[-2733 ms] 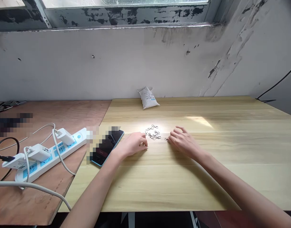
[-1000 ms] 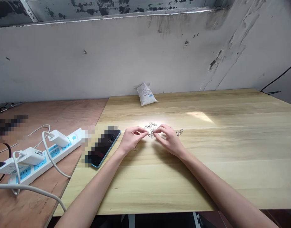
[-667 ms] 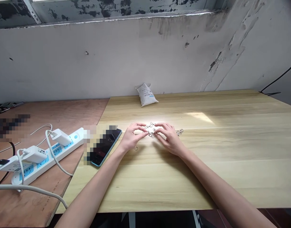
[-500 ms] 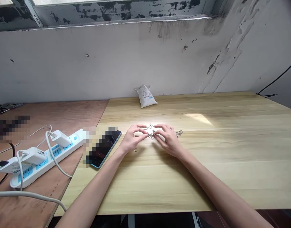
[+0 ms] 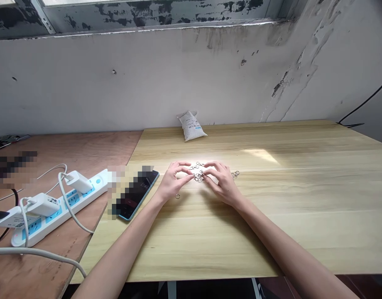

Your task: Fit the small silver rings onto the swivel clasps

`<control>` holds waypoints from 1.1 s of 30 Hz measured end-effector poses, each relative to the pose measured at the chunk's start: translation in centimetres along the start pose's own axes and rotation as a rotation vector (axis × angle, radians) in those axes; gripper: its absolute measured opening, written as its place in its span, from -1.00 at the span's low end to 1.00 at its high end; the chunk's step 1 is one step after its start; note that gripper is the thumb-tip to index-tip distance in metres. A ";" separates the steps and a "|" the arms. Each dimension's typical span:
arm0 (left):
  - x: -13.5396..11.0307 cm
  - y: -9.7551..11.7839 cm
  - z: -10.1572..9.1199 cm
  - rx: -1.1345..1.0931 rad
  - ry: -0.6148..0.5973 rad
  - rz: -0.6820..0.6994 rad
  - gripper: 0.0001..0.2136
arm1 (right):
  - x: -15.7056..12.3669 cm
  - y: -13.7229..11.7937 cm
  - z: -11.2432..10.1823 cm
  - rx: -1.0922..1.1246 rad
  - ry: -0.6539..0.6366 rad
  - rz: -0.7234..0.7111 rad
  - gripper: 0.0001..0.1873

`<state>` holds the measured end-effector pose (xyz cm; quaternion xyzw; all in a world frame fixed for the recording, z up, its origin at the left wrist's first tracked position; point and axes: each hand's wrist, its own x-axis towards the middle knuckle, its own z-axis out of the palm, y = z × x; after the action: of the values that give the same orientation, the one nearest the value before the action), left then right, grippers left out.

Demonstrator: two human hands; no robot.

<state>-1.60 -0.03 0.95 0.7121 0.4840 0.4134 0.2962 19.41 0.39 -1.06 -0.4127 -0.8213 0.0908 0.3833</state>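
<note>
Several small metal rings (image 5: 198,177) lie in a cluster on the wooden table, between my two hands. My left hand (image 5: 175,181) is closed in a pinch at the cluster's left side, thumb and forefinger on a metal ring. From the right, my right hand (image 5: 222,182) pinches at the same cluster with thumb and fingertips. Which ring each hand grips is too small to make out. Just beyond the fingertips lie more linked metal pieces (image 5: 197,165). One loose ring (image 5: 177,196) rests below my left hand, and other rings (image 5: 237,173) show just right of my right hand.
A phone (image 5: 138,195) lies left of my left hand. Farther left, a white power strip (image 5: 63,211) with plugged chargers and cables sits on a reddish board (image 5: 116,145). A small white packet (image 5: 192,126) stands against the wall at the back of the wooden table (image 5: 303,207).
My right fingertips have shifted slightly at the ring cluster, and my left forefinger has moved a little. Both hands otherwise stay in place.
</note>
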 end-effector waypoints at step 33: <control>-0.2 -1.4 0.7 -0.241 -0.073 -0.057 -0.82 | -0.4 -1.0 0.8 0.096 0.006 -0.019 -0.86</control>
<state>-1.69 0.29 -0.60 0.6718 0.4400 0.4337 0.4086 18.41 -0.42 -1.42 -0.3861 -0.8187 0.1253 0.4062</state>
